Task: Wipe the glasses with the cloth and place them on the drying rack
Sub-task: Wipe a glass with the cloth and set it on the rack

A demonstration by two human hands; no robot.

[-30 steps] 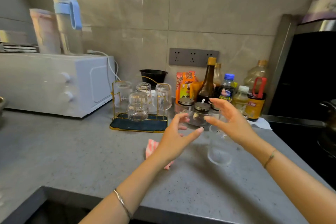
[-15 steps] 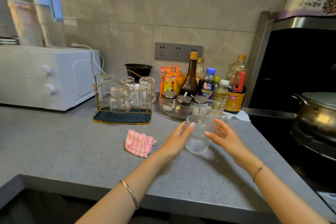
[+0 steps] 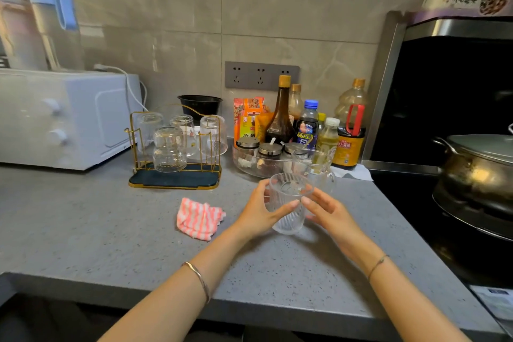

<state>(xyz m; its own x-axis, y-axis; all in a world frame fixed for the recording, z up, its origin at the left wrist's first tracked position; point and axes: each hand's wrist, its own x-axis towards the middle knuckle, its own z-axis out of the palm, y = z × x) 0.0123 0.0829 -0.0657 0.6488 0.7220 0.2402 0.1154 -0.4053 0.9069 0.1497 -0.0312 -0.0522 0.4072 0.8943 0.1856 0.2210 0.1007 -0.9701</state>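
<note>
Near the desk's (image 3: 111, 225) right, the left grip (image 3: 256, 214) clasps one ribbed glass (image 3: 288, 221), the right grip's (image 3: 330, 212) straight fingers touching its side; one striped cloth (image 3: 200, 218) lies left, four glasses (image 3: 169, 148) sit inverted on the far rack (image 3: 175, 179).

Glass (image 3: 288, 212): clear, ribbed wall, shiny.
Cloth (image 3: 198, 221): soft woven fabric, striped, matt.
Drying rack (image 3: 172, 180): thin gold metal wire, glossy; dark matt base.
Counter (image 3: 97, 225): grey speckled stone look, matt, smooth.
Pot (image 3: 472, 175): polished metal, reflecting.
Wall tiles (image 3: 291, 3): smooth, glossy.
</note>
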